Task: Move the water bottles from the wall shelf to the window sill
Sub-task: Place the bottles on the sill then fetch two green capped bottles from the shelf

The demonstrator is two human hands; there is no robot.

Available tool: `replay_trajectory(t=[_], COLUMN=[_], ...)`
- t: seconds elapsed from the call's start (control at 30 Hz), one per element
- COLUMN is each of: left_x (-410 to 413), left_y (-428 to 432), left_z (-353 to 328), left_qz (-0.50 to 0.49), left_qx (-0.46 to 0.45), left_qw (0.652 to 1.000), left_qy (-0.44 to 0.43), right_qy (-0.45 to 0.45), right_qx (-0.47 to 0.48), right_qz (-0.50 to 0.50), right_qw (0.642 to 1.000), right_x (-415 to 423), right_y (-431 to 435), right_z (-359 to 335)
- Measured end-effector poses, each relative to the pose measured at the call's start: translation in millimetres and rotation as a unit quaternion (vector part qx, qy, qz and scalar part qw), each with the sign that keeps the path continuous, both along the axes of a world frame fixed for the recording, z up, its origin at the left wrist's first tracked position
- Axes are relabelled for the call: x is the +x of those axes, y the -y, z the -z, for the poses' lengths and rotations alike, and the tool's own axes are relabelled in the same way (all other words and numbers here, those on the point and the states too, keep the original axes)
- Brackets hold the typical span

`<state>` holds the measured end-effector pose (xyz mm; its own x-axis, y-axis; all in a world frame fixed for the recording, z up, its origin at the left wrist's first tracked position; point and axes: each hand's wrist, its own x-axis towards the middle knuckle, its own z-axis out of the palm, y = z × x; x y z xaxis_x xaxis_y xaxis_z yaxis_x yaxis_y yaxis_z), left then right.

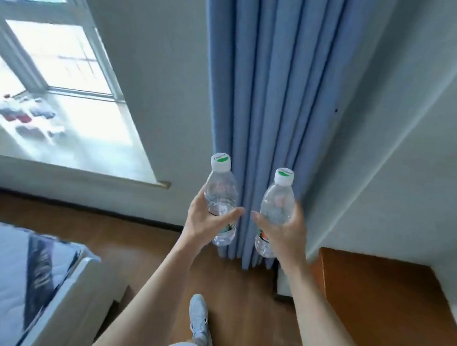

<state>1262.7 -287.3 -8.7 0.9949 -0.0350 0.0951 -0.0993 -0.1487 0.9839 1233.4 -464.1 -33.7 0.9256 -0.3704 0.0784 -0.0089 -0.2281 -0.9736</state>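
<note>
My left hand (205, 222) grips a clear water bottle (221, 191) with a white and green cap, held upright in front of the blue curtain. My right hand (282, 232) grips a second, matching water bottle (276, 202), also upright, just to the right of the first. The two bottles are a short gap apart. The white window sill (95, 138) lies to the left, under the bright window, and several blurred bottles with dark caps (22, 114) stand on its far left part. The wall shelf is out of view.
A blue curtain (275, 95) hangs straight ahead against the grey wall. A bed with white bedding (6, 279) fills the lower left. An orange-brown wooden cabinet top (380, 297) stands at the lower right. Wood floor and my shoe (199, 321) are below.
</note>
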Motion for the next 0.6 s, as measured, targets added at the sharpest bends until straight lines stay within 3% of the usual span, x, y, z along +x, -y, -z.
replay_trajectory(t=[0.27, 0.6], left_x=[-11.8, 31.9], left_y=[-142.9, -311.3], left_z=[0.6, 14.8], left_qz=[-0.205, -0.331], left_qx=[0.007, 0.023], left_qw=[0.979, 0.943], left_qy=[-0.013, -0.011], right_qy=[0.017, 0.015], right_qx=[-0.032, -0.062], right_qz=[-0.166, -0.282], right_qw=[0.985, 0.957], right_x=[52.0, 142.4], right_y=[-144.5, -322.5], right_z=[3.9, 19.0])
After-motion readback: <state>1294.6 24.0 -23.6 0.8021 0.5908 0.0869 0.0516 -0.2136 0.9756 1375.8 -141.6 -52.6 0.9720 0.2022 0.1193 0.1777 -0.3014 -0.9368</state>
